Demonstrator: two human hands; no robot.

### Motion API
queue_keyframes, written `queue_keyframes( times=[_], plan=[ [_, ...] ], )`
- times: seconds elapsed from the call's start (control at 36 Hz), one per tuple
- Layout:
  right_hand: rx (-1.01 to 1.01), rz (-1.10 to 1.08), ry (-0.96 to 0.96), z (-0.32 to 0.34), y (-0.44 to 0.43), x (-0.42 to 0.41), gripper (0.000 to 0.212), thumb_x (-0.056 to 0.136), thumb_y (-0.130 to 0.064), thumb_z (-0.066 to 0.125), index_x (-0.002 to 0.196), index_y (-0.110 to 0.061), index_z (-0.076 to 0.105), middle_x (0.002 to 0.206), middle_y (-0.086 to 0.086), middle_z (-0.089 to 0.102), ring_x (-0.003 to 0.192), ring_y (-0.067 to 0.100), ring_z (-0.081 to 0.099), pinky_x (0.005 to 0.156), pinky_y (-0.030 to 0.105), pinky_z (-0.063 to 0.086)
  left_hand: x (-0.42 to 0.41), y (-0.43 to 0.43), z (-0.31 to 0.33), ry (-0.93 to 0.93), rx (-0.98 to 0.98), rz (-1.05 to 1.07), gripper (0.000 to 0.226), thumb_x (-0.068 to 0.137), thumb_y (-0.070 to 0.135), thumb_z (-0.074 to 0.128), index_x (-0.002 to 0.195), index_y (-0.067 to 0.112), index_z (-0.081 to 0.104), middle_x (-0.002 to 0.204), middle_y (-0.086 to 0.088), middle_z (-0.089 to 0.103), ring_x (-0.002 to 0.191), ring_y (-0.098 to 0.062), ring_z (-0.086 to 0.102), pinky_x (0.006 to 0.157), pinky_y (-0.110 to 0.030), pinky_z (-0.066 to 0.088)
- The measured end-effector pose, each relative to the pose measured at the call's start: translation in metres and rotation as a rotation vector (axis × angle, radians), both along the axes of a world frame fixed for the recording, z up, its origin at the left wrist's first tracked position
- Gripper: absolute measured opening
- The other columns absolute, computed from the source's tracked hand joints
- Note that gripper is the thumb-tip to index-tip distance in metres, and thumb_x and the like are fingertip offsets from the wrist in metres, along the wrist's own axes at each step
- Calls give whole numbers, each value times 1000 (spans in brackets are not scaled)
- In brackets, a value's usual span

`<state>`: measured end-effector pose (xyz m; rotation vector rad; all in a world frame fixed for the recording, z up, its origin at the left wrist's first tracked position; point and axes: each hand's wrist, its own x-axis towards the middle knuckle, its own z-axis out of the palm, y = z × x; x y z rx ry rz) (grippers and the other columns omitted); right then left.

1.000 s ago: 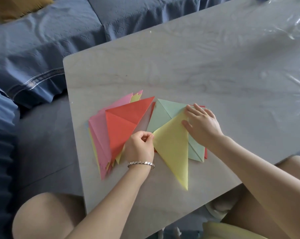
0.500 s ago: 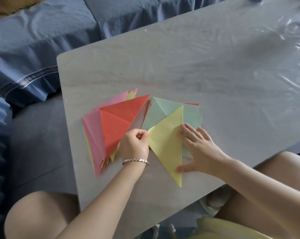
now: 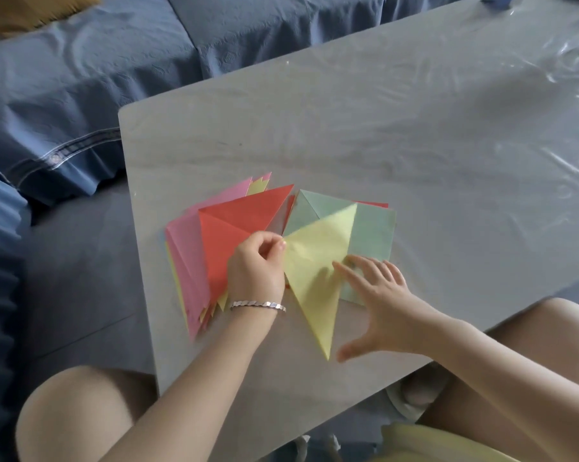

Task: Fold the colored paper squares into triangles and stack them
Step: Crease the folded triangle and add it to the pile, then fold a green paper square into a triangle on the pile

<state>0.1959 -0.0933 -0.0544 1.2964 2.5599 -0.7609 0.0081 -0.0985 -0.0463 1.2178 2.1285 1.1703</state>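
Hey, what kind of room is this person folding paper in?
Probably a home living room: a low grey table under clear plastic stands beside a blue sofa, with coloured paper laid out on it for a craft.

You face a pale grey table [image 3: 414,145] under a wrinkled clear film [image 3: 578,91] that glints at your far right. Behind it runs a blue sofa [image 3: 115,61] with a mustard cushion [image 3: 31,11].
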Motion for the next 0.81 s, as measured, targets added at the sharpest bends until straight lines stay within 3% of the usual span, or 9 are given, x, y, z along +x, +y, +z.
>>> queue_keyframes(
  times=[0.06,0.11,0.22,0.33,0.47,0.56,0.61,0.69,0.81],
  plan=[
    [-12,-96,99,2,4,1,125,43,-90,40,146,-34,-1,152,-4,6,140,17,1,116,37,0,-12,4,16,32,90,10,12,82,2,61,77,11,66,74,4,64,70,-11,57,63,-10,41],
    [45,-135,134,2,8,2,109,57,-86,38,147,-31,9,152,-3,14,140,17,10,114,32,5,-30,9,28,79,133,40,10,83,3,60,79,10,67,75,4,62,69,-10,55,61,-4,38],
    [172,-92,112,-1,15,3,72,85,-52,54,145,-24,24,152,-3,21,141,14,16,112,24,7,-78,23,39,243,125,87,9,84,6,58,84,5,67,82,-6,66,74,-16,56,69,-20,40],
    [196,-45,86,-4,18,1,68,87,-53,51,144,-23,29,154,-6,19,142,12,12,111,20,3,-115,34,39,407,9,72,14,89,5,53,95,0,65,94,-16,66,83,-24,57,70,-24,37],
    [216,-21,56,-7,17,0,68,87,-58,47,143,-25,30,155,-6,12,143,10,7,108,17,-1,-109,37,26,740,-140,-18,45,84,11,62,126,3,50,118,-26,50,105,-40,46,90,-45,35],
    [247,-18,80,-8,16,2,70,83,-59,51,142,-23,35,154,-3,17,143,13,13,106,18,-1,-64,24,23,691,-25,-161,37,80,6,63,116,2,57,108,-24,54,99,-40,50,84,-41,38],
    [245,-32,52,-10,14,5,70,80,-58,58,137,-19,44,151,2,28,140,19,24,107,23,5,-34,15,19,540,-43,-294,27,83,8,60,110,3,60,101,-18,58,96,-35,54,81,-33,36],
    [236,-42,11,-7,12,7,65,73,-55,68,123,-14,59,140,8,46,128,26,46,103,32,19,-7,10,7,445,-245,-374,38,88,24,56,124,11,51,113,-11,55,105,-29,51,86,-34,39],
    [235,-56,56,-7,13,10,66,77,-53,66,129,-15,54,146,1,38,135,21,36,105,25,13,1,15,-1,437,-505,-325,54,86,40,55,132,19,37,125,-9,46,117,-30,41,93,-39,39]
  ],
)
